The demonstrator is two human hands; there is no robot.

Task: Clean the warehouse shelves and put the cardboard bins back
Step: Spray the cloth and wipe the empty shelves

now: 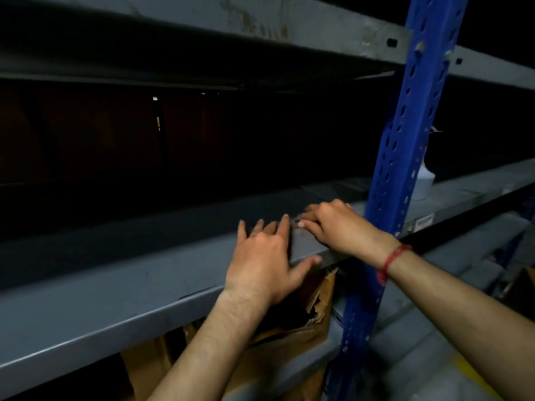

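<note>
Pressing shelf (86, 314) | left hand (260, 256) flat, fingers spread | right hand (327, 224) curled (grasp unclear)

One wide-angle camera, worn on the person's head, looks forward and a little down from close range. The grey shelf (115, 299) left of the blue upright (405, 157) is near enough that the left hand (260, 256) and right hand (333, 227) rest on its front edge just left of that upright, arms rising from the bottom edge. The camera faces the shelf at a slant — it climbs from lower left towards the upright, which stands right of centre and leans.
</note>
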